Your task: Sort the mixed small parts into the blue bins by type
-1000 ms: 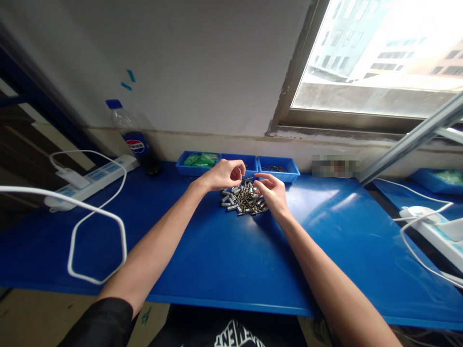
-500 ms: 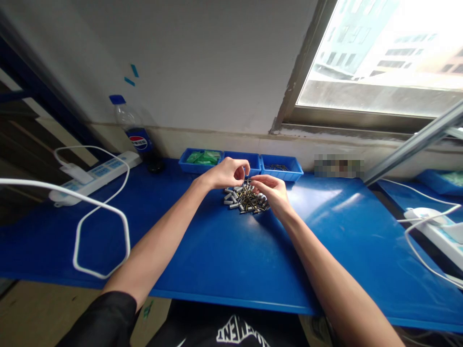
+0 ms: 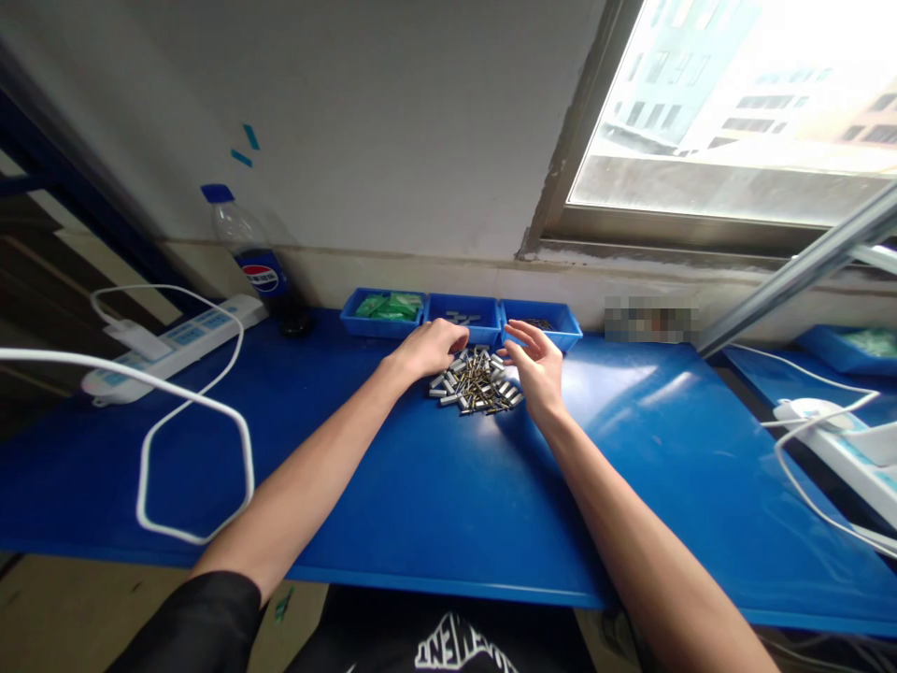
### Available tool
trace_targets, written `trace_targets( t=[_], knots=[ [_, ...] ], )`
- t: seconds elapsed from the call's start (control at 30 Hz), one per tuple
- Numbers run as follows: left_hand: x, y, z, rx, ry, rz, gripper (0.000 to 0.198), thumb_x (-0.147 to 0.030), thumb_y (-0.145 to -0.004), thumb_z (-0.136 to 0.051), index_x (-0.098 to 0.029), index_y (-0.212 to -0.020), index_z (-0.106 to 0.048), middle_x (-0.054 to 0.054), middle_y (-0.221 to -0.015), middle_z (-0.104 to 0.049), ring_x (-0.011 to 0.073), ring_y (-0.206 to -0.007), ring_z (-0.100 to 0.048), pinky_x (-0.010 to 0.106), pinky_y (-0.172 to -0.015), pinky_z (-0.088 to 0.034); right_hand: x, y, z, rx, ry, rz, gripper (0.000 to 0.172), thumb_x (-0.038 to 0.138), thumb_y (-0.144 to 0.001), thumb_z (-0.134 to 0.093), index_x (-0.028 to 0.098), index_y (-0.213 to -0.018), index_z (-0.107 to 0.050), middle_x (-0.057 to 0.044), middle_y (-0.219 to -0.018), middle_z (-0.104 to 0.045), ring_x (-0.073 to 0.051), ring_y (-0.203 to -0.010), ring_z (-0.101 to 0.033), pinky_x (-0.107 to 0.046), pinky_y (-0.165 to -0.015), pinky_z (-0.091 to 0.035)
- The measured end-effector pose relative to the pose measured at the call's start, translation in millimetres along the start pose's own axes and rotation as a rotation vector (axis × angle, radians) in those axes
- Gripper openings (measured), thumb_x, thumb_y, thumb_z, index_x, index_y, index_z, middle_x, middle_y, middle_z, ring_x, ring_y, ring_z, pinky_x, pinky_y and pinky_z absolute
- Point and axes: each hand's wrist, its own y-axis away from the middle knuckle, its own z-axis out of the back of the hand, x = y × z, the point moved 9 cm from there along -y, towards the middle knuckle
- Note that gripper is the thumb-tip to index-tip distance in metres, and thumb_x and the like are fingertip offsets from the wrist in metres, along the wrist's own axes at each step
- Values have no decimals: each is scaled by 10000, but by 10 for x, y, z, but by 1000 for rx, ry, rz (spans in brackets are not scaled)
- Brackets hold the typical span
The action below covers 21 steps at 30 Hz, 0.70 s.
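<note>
A heap of small metal parts (image 3: pixel 477 381), silver cylinders mixed with thin dark and brassy pins, lies on the blue table. At its upper left edge is my left hand (image 3: pixel 435 348), fingers curled down and closed; whatever they hold is hidden. My right hand (image 3: pixel 536 366) hovers at the right edge of the heap, its fingers apart and nothing visible between them. Behind the heap stand three blue trays: the left tray (image 3: pixel 382 328) has green packets, the middle tray (image 3: pixel 485 331) a few silver cylinders, the right tray (image 3: pixel 571 338) dark pins.
A cola bottle (image 3: pixel 263 271) stands at the back left beside a white power strip (image 3: pixel 186 344). A white cable (image 3: pixel 247 449) loops over the table's left side. At the far right are another power strip (image 3: pixel 841 449) and a blue tray (image 3: pixel 833 350).
My hands have moved apart. The left fingers have lowered toward the heap, and the right fingers have opened. The middle tray's cylinders have come into view.
</note>
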Motion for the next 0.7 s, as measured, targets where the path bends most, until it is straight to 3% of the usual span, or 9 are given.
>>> trace_targets(
  t=[0.17,0.5,0.7],
  knots=[
    [-46,-8,14,-26,-33,-28,294,6,-686,-625,-189,-878,-732,49,-847,-754,191,-754,-691,246,-632,-450,-11,21,-55,38,5,-5,393,388,-782,-740,201,-1128,-732,-114,-1162,-771,-195,-731,-725,-342,-652,-588],
    [-258,-11,243,-143,328,-265,234,-19,-834,-580,-149,-936,-746,51,-917,-780,166,-846,-740,252,-798,-565,-20,34,-74,63,21,-24,301,338,-787,-712,196,-1050,-746,-57,-899,-784,-186,-682,-696,-326,-659,-548],
    [-233,-9,251,-190,550,-256,257,-105,-774,-764,-134,-1026,-718,78,-995,-758,174,-797,-769,237,-703,-603,-57,41,-99,92,21,-63,295,353,-802,-717,205,-1054,-753,-39,-830,-773,-180,-664,-668,-314,-635,-525]
  ],
)
